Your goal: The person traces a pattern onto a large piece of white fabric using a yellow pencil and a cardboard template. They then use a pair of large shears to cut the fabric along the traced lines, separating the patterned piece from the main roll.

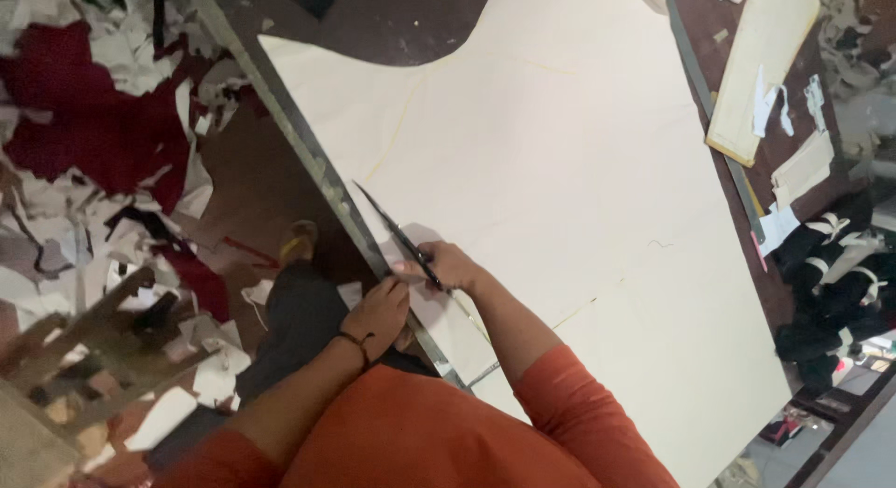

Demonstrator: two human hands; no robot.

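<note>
A large sheet of cream fabric (560, 171) lies spread on a dark table, with faint yellow chalk lines drawn on it. My right hand (450, 266) grips black scissors (397, 231), whose long blades point up and to the left along the fabric's edge by the table's metal rim (299, 133). My left hand (381, 311), with a dark band at the wrist, rests on the fabric's edge just below the scissors. Orange sleeves cover both of my arms.
White, red and black fabric scraps (103, 124) litter the floor at the left. A long metal ruler (695, 87), a pale board (765, 68) and paper bits lie at the table's right. Black and white cloth pieces (831, 273) are heaped further right.
</note>
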